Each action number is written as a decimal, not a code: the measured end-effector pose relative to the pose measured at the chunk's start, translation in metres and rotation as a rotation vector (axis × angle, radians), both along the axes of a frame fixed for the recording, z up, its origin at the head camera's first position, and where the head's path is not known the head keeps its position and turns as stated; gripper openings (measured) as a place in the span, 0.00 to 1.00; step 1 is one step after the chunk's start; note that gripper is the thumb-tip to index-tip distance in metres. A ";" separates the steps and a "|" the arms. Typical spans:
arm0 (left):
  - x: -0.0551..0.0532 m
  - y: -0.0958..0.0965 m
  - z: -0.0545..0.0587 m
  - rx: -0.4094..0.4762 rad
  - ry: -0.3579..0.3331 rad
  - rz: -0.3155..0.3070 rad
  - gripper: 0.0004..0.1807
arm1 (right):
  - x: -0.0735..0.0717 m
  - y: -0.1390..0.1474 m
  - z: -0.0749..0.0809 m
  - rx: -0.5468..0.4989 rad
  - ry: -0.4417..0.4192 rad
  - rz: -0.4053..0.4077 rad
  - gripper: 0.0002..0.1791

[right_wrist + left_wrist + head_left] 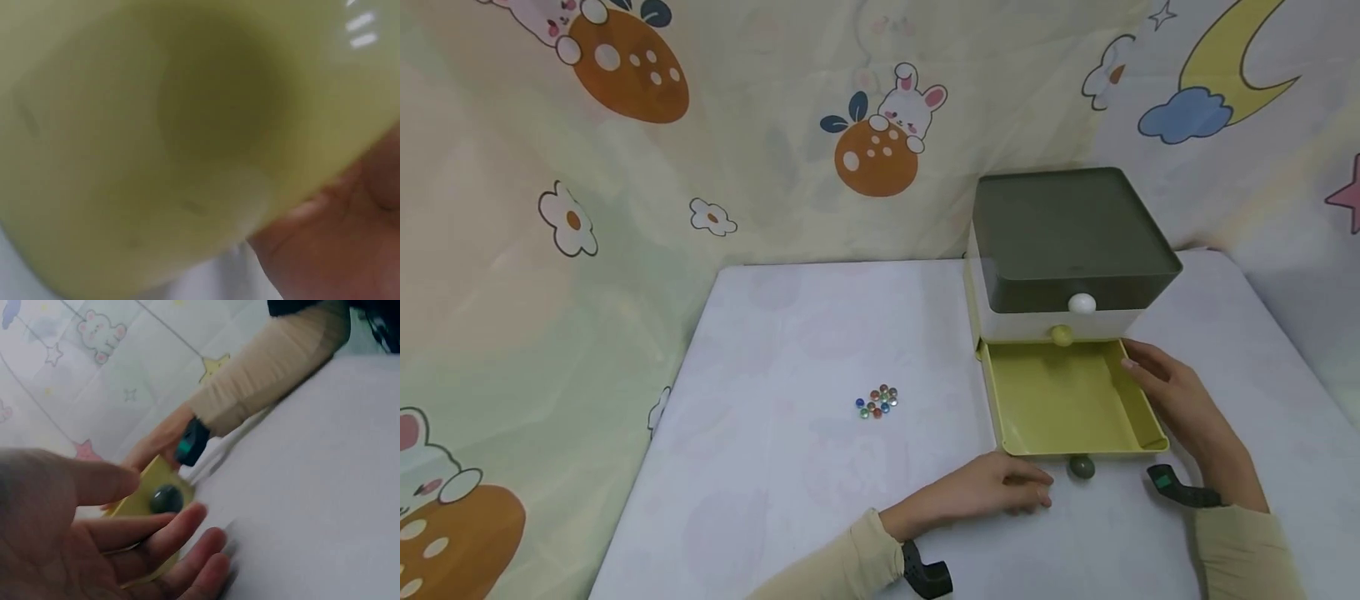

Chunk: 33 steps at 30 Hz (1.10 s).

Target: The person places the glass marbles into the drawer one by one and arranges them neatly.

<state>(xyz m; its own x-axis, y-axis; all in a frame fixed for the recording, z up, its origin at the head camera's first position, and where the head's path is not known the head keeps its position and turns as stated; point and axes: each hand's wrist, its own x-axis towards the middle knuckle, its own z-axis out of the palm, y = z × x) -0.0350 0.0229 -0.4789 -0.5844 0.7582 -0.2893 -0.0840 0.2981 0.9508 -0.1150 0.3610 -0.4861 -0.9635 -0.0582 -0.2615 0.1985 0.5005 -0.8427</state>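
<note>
A two-tier drawer box (1075,225) with a dark green top stands at the back right. Its lower yellow drawer (1060,400) is pulled out and its visible floor is bare. My right hand (1187,408) holds the drawer's right wall near the box, thumb over the rim; the other fingers are partly hidden. In the right wrist view, the yellow plastic (125,125) covers most of the picture, beside part of the palm (344,244). My left hand (992,492), fingers loosely bent and holding nothing, is just left of the dark green knob (1081,467) on the drawer's front.
Several small coloured glass marbles (877,402) lie loose on the white tabletop (775,467), left of the drawer. The upper tier carries a white knob (1082,303), with a yellow knob (1062,335) below it. A cartoon-print curtain (760,125) borders the table behind.
</note>
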 end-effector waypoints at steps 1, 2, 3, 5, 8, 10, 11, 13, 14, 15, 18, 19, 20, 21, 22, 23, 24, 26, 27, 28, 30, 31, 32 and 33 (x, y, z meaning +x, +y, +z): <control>-0.003 -0.005 0.002 -0.037 0.067 -0.042 0.21 | 0.001 -0.001 -0.002 -0.008 0.008 -0.014 0.42; -0.006 -0.010 0.003 -0.066 0.125 -0.083 0.21 | 0.002 -0.001 -0.003 -0.007 0.014 -0.028 0.41; -0.008 -0.015 0.005 -0.088 0.175 -0.117 0.20 | 0.003 -0.002 -0.005 0.002 0.020 -0.044 0.40; -0.013 -0.025 0.007 -0.097 0.252 -0.159 0.20 | 0.004 -0.003 -0.008 0.020 0.049 -0.072 0.39; -0.020 -0.042 0.010 -0.048 0.290 -0.147 0.20 | 0.005 -0.006 -0.011 0.069 0.095 -0.116 0.37; -0.025 -0.054 0.011 -0.002 0.317 -0.099 0.19 | 0.005 -0.008 -0.011 0.078 0.112 -0.134 0.36; -0.027 -0.061 0.011 0.011 0.339 -0.065 0.19 | 0.004 -0.010 -0.011 0.080 0.113 -0.143 0.36; -0.031 -0.074 0.012 0.033 0.389 0.017 0.19 | 0.004 -0.013 -0.011 0.082 0.103 -0.157 0.36; -0.033 -0.081 0.012 0.033 0.428 0.060 0.19 | 0.004 -0.014 -0.010 0.080 0.098 -0.165 0.36; -0.035 -0.088 0.011 0.023 0.472 0.111 0.19 | 0.005 -0.015 -0.009 0.082 0.095 -0.171 0.36; -0.039 -0.109 0.008 -0.005 0.575 0.288 0.18 | 0.005 -0.018 -0.008 0.095 0.096 -0.192 0.35; -0.041 -0.115 0.006 -0.010 0.600 0.353 0.17 | 0.005 -0.018 -0.008 0.101 0.102 -0.197 0.35; -0.043 -0.122 0.004 -0.010 0.615 0.416 0.16 | 0.004 -0.019 -0.008 0.104 0.106 -0.201 0.35; -0.045 -0.128 0.002 -0.005 0.622 0.476 0.15 | 0.004 -0.019 -0.008 0.105 0.113 -0.202 0.35; -0.047 -0.134 0.000 0.008 0.620 0.527 0.15 | 0.003 -0.019 -0.008 0.104 0.119 -0.202 0.35; -0.049 -0.140 -0.001 0.018 0.618 0.571 0.14 | 0.003 -0.018 -0.009 0.110 0.122 -0.201 0.36; -0.050 -0.145 -0.003 0.010 0.619 0.612 0.14 | 0.003 -0.018 -0.009 0.112 0.123 -0.200 0.36; -0.052 -0.154 -0.005 -0.017 0.619 0.668 0.14 | 0.003 -0.017 -0.009 0.114 0.123 -0.201 0.36; -0.052 -0.159 -0.006 -0.034 0.622 0.685 0.14 | 0.004 -0.017 -0.009 0.112 0.126 -0.202 0.36; -0.053 -0.163 -0.007 -0.056 0.619 0.701 0.14 | 0.004 -0.016 -0.009 0.115 0.128 -0.203 0.36; -0.055 -0.171 -0.008 -0.100 0.605 0.739 0.14 | 0.006 -0.016 -0.008 0.115 0.131 -0.201 0.36; -0.056 -0.175 -0.008 -0.107 0.591 0.758 0.14 | 0.006 -0.016 -0.008 0.115 0.134 -0.199 0.36; -0.057 -0.179 -0.008 -0.114 0.576 0.778 0.14 | 0.007 -0.017 -0.008 0.115 0.137 -0.197 0.36; -0.059 -0.182 -0.008 -0.116 0.561 0.794 0.14 | 0.007 -0.017 -0.007 0.111 0.138 -0.196 0.36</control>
<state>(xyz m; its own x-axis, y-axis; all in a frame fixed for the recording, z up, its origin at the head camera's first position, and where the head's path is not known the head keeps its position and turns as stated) -0.0937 -0.1595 -0.4873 -0.9879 0.0690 0.1390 0.1552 0.4443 0.8823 -0.1081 0.3443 -0.4936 -0.9805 0.1548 -0.1207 0.1874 0.5549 -0.8105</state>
